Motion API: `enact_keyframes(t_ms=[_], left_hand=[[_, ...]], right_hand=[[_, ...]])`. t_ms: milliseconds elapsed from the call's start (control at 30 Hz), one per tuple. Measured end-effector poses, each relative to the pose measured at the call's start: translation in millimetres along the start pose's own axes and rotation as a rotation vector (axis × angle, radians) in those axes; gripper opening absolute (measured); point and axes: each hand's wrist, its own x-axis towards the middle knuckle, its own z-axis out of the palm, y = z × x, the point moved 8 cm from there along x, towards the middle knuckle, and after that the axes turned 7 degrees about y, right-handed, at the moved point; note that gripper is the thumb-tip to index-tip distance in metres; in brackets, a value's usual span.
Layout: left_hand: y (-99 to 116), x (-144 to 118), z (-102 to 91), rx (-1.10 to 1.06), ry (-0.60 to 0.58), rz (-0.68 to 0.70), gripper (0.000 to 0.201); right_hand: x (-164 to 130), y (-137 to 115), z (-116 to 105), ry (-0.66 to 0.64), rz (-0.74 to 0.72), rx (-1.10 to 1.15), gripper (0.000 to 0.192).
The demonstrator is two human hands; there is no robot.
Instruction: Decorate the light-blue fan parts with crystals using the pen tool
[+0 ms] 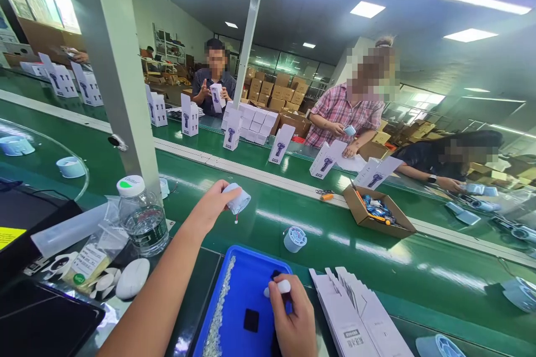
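Note:
My left hand (pixel 213 206) is stretched out over the green conveyor belt (pixel 335 245) and grips a small pale blue round part (pixel 237 198) with a thin wire hanging from it. My right hand (pixel 293 318) is over the blue tray (pixel 247 290) near me and pinches a small white cap-like piece (pixel 281 286). The tray holds a strip of tiny clear bits (pixel 220 307) and a black square pad (pixel 251 320). Another pale blue round part (pixel 295 239) lies on the belt just beyond the tray.
A water bottle (pixel 142 217) and plastic bags stand to my left. Flat white cartons (pixel 355 312) lie right of the tray. An open cardboard box (pixel 377 213) of parts sits on the belt. Three people work across the line among upright white product boxes (pixel 280 145).

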Motion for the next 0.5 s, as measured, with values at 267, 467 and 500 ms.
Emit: enact_keyframes(t_ms=[267, 467, 500], left_hand=[[-7.2, -1.7, 13.1, -0.031, -0.034, -0.016, 0.038], [-26.0, -6.7, 40.6, 0.068, -0.156, -0.036, 0.036], [-28.8, -8.2, 46.0, 0.086, -0.18, -0.039, 0.036]], right_hand=[[-12.0, -14.6, 9.9, -0.035, -0.074, 0.072, 0.028], [-12.4, -0.3, -6.2, 0.159, 0.027, 0.249, 0.017], [-12.2, 3.6, -12.1, 0.216, 0.061, 0.305, 0.016]])
